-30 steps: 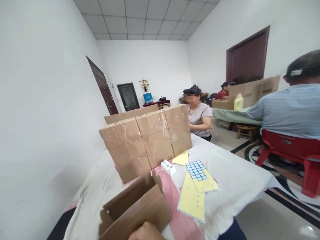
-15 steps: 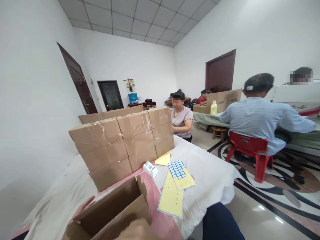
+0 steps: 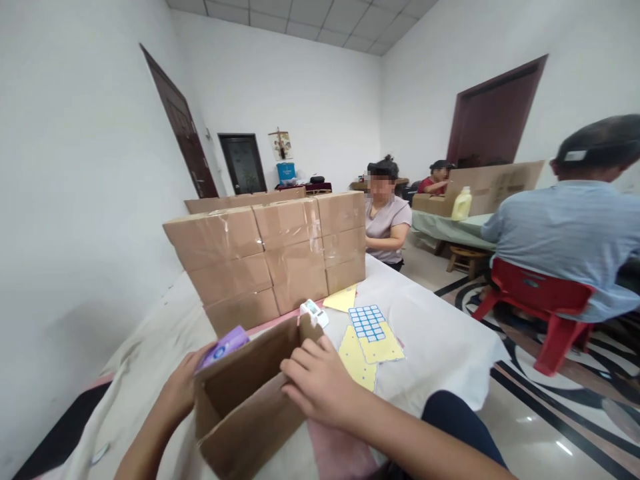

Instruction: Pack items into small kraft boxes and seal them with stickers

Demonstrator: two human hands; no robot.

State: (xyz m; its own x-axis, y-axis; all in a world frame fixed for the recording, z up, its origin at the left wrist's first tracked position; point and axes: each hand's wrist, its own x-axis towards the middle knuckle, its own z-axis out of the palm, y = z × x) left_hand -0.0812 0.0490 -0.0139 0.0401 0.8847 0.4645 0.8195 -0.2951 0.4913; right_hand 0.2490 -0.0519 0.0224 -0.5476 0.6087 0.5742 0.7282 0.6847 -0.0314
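Observation:
An open-topped cardboard box (image 3: 255, 427) stands tilted in front of me on the cloth-covered table, its visible inside bare. My left hand (image 3: 183, 383) is at its left end, closed on a purple packet (image 3: 227, 347) that shows above the far rim. Some left fingertips are hidden behind the packet. My right hand (image 3: 317, 380) curls its fingers over the right end of the box's near wall. Just beyond the box's far corner sits a small white device (image 3: 315, 313). Yellow cards (image 3: 357, 360) and a blue-grid sheet (image 3: 367, 321) lie right of my right hand.
A wall of taped, stacked cartons (image 3: 270, 257) stands across the table behind the box. One person (image 3: 387, 220) sits beyond it; another sits on a red chair (image 3: 540, 283) at the right. The white tablecloth (image 3: 425, 320) hangs over the right edge.
The view has shifted left and down. The box appears farther right and higher, the purple packet has come into sight at my left hand, and my right hand has moved up onto the box's wall.

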